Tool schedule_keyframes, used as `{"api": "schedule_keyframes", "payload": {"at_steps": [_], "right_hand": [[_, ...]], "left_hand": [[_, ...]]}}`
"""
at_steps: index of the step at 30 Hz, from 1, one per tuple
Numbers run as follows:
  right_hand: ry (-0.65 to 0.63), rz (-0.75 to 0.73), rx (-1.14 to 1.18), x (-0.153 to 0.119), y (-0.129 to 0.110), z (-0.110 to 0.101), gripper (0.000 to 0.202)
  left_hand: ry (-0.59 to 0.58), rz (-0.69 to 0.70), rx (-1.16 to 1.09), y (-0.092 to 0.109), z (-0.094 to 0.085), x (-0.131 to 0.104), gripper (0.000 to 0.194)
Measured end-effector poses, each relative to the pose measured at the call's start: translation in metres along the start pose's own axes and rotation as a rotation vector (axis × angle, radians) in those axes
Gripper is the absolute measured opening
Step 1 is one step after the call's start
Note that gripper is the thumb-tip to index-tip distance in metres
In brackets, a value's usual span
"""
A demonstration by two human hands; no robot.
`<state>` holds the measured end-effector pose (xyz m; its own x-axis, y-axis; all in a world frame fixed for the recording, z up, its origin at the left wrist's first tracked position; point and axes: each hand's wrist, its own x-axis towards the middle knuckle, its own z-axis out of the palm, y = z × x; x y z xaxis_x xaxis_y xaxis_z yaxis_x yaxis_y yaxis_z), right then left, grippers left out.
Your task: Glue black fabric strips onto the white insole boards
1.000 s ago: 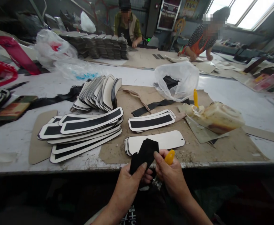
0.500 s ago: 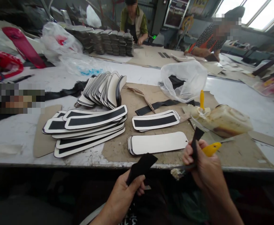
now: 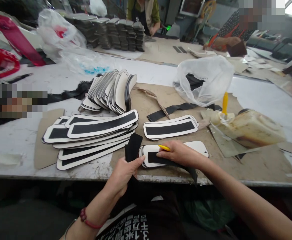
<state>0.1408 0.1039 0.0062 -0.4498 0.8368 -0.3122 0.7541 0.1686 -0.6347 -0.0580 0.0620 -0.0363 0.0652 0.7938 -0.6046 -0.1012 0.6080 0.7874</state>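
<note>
1. The left hand point(image 3: 123, 173) has its fingers closed around a bundle of flat black fabric strips point(image 3: 134, 146), which stands up above the fist at the left end of the stack of white panels.
2. The right hand point(image 3: 179, 153) lies over that stack, its fingers curled around a yellow handle point(image 3: 164, 147) whose tip pokes out, while the fingertips touch a long black strip point(image 3: 154, 158).
3. This strip lies along the top panel of the stack of long white panels with rounded corners point(image 3: 198, 146); its right end droops past the panel towards the front edge of the desk point(image 3: 86, 172).
4. Just behind, on brown paper point(image 3: 146, 96), is a small pile of white panels with black centres point(image 3: 171, 128).
5. To the left lies a larger, overlapping pile of similar black-centred panels point(image 3: 102, 126), with a fanned row of curved white pieces point(image 3: 111, 91) behind it.
6. On the right, a second yellow handle point(image 3: 225, 102) stands upright beside a stained translucent plastic container point(image 3: 258, 128); a clear plastic bag with black material inside point(image 3: 211, 80) sits farther back.
</note>
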Motion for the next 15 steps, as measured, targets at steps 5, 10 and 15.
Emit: {"api": "schedule_keyframes", "payload": {"at_steps": [5,10,15], "right_hand": [[-0.075,0.029,-0.145,0.019,0.004,0.008,0.023],[-0.109,0.036,-0.25,0.022,0.003,0.008,0.024],[-0.131,0.018,-0.322,0.026,0.0,0.01,0.025]], "left_hand": [[-0.004,-0.025,0.051,0.004,-0.001,0.005,0.035],[-0.015,-0.06,0.053,0.005,0.0,0.007,0.035],[-0.003,-0.082,0.098,0.009,0.004,0.01,0.037]]}}
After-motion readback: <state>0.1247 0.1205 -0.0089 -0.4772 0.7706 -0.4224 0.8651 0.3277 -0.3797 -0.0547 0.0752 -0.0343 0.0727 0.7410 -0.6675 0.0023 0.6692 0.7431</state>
